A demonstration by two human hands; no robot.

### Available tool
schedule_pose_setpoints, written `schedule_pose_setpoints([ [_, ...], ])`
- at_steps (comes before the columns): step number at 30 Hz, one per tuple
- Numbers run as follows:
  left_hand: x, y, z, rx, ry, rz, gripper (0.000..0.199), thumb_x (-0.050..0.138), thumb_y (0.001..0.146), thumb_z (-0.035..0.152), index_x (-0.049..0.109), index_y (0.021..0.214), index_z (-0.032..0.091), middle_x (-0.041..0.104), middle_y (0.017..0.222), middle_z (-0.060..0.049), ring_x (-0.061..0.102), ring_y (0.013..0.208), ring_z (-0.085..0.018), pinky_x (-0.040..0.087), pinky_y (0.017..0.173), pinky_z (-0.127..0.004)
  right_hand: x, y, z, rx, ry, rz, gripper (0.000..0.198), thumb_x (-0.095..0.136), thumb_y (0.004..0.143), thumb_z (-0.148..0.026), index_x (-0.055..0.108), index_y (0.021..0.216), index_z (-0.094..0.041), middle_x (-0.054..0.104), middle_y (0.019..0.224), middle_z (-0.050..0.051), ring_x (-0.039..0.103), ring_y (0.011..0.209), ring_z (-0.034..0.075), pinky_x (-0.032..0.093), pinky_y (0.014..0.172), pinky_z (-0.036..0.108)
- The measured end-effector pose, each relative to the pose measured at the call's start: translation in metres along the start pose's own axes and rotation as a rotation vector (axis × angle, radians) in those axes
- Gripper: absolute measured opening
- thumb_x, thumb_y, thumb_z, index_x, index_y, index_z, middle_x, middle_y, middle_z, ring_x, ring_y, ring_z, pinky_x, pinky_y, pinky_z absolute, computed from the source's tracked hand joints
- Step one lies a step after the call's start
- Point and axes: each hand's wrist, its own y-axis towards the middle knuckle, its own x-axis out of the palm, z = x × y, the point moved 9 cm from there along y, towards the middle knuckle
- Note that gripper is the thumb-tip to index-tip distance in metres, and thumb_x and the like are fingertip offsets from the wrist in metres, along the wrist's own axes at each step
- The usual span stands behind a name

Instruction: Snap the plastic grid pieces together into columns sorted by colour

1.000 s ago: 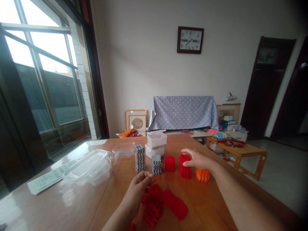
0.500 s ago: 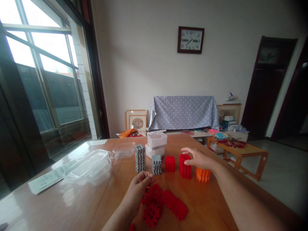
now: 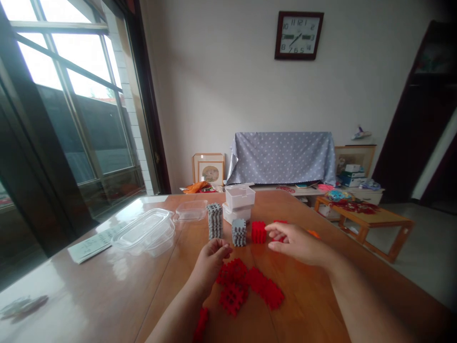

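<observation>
My left hand (image 3: 210, 263) is closed in a pinch just above the loose red interlocking tiles (image 3: 233, 297); whether anything sits between its fingertips I cannot make out. To the right of that pile, more flat red tiles (image 3: 266, 288) lie on the table. My right hand (image 3: 298, 244) hovers with fingers apart and holds nothing visible. It covers most of the tall red stack (image 3: 280, 222) and nearly all of the orange stack (image 3: 313, 234). Just left of its fingertips stands a short red stack (image 3: 259, 232). A tall grey stack (image 3: 214, 221) and a shorter grey one (image 3: 239, 233) stand farther left.
Two white plastic boxes (image 3: 240, 198) are piled behind the grey stacks. Clear plastic containers (image 3: 143, 231) and printed sheets (image 3: 93, 244) occupy the table's left side. A red piece (image 3: 201, 324) lies beside my left forearm. A low wooden table (image 3: 389, 224) stands to the right.
My right hand has come off the top of the tall red stack and moved slightly nearer, now in front of it. The left hand keeps its pinch. The camera view has shifted.
</observation>
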Motion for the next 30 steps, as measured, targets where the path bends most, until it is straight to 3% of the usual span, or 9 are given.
schedule_pose_setpoints([
  [4,-0.008,0.006,0.000,0.082,0.158,0.028,0.022,0.074,0.074,0.037,0.065,0.084,0.020,0.066,0.078,-0.002,0.057,0.074,-0.018,0.041,0.069,-0.028,0.049,-0.013,-0.005,0.089,-0.076,-0.242,0.061,0.079,0.077,-0.056,0.067,0.128,-0.026,0.072,0.109,0.007,0.068,0.095,0.026,0.054,0.083,0.035],
  [9,0.000,-0.003,0.004,0.227,0.509,-0.097,0.033,0.076,0.071,0.031,0.074,0.103,0.025,0.071,0.109,-0.009,0.059,0.104,-0.030,0.042,0.091,-0.037,0.085,-0.017,-0.013,0.042,-0.305,-0.328,0.089,0.090,0.056,-0.059,0.063,0.137,-0.034,0.068,0.119,0.008,0.065,0.107,0.034,0.049,0.091,0.041],
  [13,0.016,-0.012,-0.004,0.273,0.849,-0.261,0.044,0.078,0.064,0.028,0.074,0.107,0.031,0.068,0.113,-0.009,0.056,0.106,-0.034,0.041,0.091,-0.040,0.104,-0.019,-0.010,0.059,-0.393,-0.346,0.074,0.092,0.052,-0.051,0.070,0.121,-0.034,0.066,0.114,0.007,0.065,0.104,0.036,0.048,0.086,0.042],
  [16,0.021,-0.010,-0.010,0.292,0.968,-0.281,0.041,0.075,0.065,0.026,0.073,0.105,0.030,0.067,0.111,-0.010,0.056,0.104,-0.033,0.041,0.088,-0.041,0.108,-0.018,-0.012,0.045,-0.373,-0.324,0.052,0.088,0.060,-0.044,0.072,0.108,-0.032,0.064,0.105,0.004,0.066,0.098,0.031,0.046,0.080,0.036],
  [21,0.016,-0.002,-0.016,0.295,1.014,-0.206,0.029,0.069,0.067,0.021,0.072,0.095,0.027,0.068,0.102,-0.010,0.058,0.098,-0.032,0.040,0.083,-0.040,0.112,-0.011,-0.018,-0.013,-0.287,-0.255,0.032,0.074,0.074,-0.027,0.071,0.106,-0.029,0.063,0.102,0.003,0.065,0.093,0.024,0.045,0.080,0.031],
  [24,0.012,0.000,-0.014,0.301,0.997,-0.162,0.025,0.067,0.068,0.020,0.071,0.092,0.026,0.069,0.098,-0.009,0.059,0.094,-0.031,0.039,0.081,-0.039,0.113,-0.006,-0.020,-0.044,-0.271,-0.187,0.028,0.070,0.078,-0.027,0.070,0.106,-0.028,0.064,0.104,0.004,0.064,0.095,0.024,0.046,0.085,0.032],
  [28,0.007,0.001,-0.006,0.306,0.856,-0.111,0.018,0.066,0.069,0.018,0.070,0.085,0.025,0.070,0.093,-0.007,0.061,0.088,-0.027,0.038,0.077,-0.035,0.110,0.000,-0.019,-0.076,-0.244,-0.101,0.034,0.069,0.082,-0.032,0.070,0.116,-0.028,0.068,0.111,0.006,0.064,0.103,0.026,0.047,0.090,0.034],
  [30,0.003,0.003,-0.003,0.272,0.710,-0.078,0.014,0.065,0.071,0.019,0.070,0.084,0.023,0.070,0.089,-0.006,0.061,0.084,-0.025,0.039,0.074,-0.033,0.107,0.002,-0.017,-0.082,-0.222,-0.066,0.027,0.066,0.086,-0.033,0.071,0.112,-0.027,0.071,0.105,0.006,0.065,0.097,0.025,0.048,0.086,0.033],
])
